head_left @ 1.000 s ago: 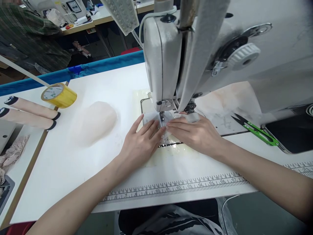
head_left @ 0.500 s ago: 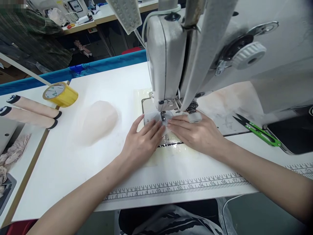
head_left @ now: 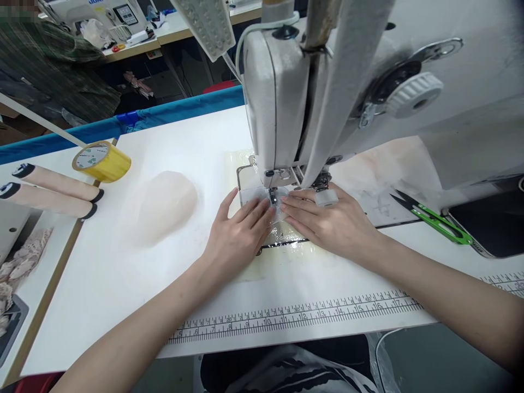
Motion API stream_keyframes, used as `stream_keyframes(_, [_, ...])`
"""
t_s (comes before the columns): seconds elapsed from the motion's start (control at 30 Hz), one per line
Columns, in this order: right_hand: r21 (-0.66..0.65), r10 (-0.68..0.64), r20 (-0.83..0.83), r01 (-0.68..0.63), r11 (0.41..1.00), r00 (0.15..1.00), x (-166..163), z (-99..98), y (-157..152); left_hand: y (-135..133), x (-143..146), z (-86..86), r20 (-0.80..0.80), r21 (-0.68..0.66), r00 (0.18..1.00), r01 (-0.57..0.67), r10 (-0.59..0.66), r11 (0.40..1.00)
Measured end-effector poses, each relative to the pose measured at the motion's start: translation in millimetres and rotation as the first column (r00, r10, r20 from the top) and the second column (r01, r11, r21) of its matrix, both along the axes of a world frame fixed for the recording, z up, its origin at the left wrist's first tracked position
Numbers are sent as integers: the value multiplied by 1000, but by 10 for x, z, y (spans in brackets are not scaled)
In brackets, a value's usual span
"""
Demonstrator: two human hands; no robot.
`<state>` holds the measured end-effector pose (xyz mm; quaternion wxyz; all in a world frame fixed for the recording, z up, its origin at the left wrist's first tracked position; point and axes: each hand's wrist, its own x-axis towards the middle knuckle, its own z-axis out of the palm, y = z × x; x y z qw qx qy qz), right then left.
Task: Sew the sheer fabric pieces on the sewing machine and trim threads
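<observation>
At the needle area of a sewing machine [head_left: 262,103], my left hand [head_left: 241,232] lies flat, fingers stretched out, on a small sheer whitish piece of fabric [head_left: 252,195]. From the other side, my right hand [head_left: 333,221] rests with its fingers extended, tips close to the presser foot [head_left: 273,196]. Both hands press the fabric down; its outline is partly hidden beneath them. To the left on the white table lies a rounded sheer beige fabric piece [head_left: 167,204].
Green thread snips [head_left: 440,221] and a dark phone [head_left: 497,226] lie at right. A yellow tape roll [head_left: 104,162] and two beige thread spools [head_left: 53,199] are at left. A printed ruler [head_left: 286,316] runs along the front edge. Someone's dark sleeve [head_left: 53,60] shows behind.
The view has shifted very slightly. Both hands keep nearly the same place by the presser foot; the fabric shows no clear movement.
</observation>
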<state>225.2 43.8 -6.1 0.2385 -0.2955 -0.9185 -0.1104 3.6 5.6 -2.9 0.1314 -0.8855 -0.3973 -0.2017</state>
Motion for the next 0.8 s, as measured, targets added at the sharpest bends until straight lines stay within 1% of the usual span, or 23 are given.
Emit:
stream_keyframes(0.27, [14, -41, 12, 40, 999, 999, -11, -4, 5, 25, -6, 2, 11, -22, 1000, -6, 7, 1000])
stream_keyframes(0.47, [89, -49, 25, 46, 995, 998, -32, 3, 4, 54, -6, -11, 4, -12, 1000, -19, 19, 1000])
stream_keyframes(0.63, [68, -44, 28, 42, 997, 999, -31, 9, 13, 54, -5, -11, -8, -15, 1000, -23, 23, 1000])
stream_keyframes(0.8, [86, -40, 41, 36, 996, 998, -34, 18, 11, 44, -10, -7, -31, 6, 999, -28, 28, 1000])
